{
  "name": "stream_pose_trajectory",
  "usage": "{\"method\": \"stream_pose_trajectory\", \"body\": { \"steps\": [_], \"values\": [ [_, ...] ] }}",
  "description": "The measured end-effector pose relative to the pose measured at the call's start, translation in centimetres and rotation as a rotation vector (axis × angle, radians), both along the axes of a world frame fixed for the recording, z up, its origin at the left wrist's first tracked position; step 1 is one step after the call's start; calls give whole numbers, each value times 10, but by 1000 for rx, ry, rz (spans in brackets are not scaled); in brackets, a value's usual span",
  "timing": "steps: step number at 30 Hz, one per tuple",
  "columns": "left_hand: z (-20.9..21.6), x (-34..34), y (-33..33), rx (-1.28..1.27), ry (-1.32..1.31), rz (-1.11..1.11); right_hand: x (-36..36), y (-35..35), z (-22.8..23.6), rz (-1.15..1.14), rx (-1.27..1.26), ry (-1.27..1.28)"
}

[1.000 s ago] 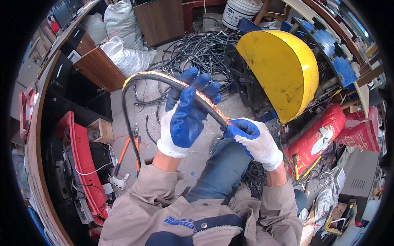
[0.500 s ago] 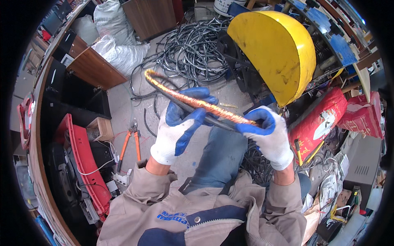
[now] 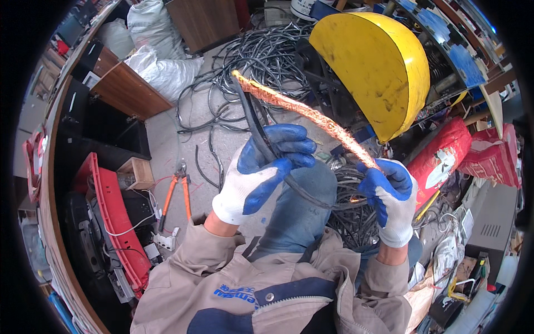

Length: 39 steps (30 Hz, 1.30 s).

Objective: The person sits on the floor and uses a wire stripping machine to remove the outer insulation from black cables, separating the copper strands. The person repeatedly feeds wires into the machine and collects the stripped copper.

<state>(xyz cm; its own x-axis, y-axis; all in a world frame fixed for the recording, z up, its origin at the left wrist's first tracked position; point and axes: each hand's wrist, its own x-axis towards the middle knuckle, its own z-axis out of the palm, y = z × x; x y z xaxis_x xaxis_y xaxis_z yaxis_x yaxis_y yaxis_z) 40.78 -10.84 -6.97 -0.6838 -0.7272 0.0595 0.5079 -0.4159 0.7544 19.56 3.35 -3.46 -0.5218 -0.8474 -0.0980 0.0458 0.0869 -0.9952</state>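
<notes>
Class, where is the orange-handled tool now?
In the head view, the orange-handled tool lies on the floor left of centre, right of the red panel.

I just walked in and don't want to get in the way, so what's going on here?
A person's gloved left hand holds a black casing, while the gloved right hand grips a bright copper strand. The two pieces come together at their upper-left end and spread apart between the hands. Beyond them, a tangle of dark cables lies on the floor beside a yellow guard. Orange-handled cutters lie to the left, untouched.
</notes>
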Motion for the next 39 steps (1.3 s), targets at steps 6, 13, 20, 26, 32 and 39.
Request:
{"method": "stream_pose_trajectory", "body": {
  "steps": [6,13,20,26,32,39],
  "values": [
    [5,1,7,-114,-103,-34,-2,8,4,53,-19,237],
    [-25,-4,-11,657,212,-179,0,18,9,154,-104,637],
    [-60,-6,-22,665,218,-189,-2,35,11,309,-218,929],
    [-48,7,-15,111,-3,-6,-3,48,2,275,117,897],
    [-23,-1,-2,-78,-66,8,-1,47,-7,354,132,772],
    [-1,-13,18,-187,-231,-128,15,25,-12,297,10,725]
  ]
}}
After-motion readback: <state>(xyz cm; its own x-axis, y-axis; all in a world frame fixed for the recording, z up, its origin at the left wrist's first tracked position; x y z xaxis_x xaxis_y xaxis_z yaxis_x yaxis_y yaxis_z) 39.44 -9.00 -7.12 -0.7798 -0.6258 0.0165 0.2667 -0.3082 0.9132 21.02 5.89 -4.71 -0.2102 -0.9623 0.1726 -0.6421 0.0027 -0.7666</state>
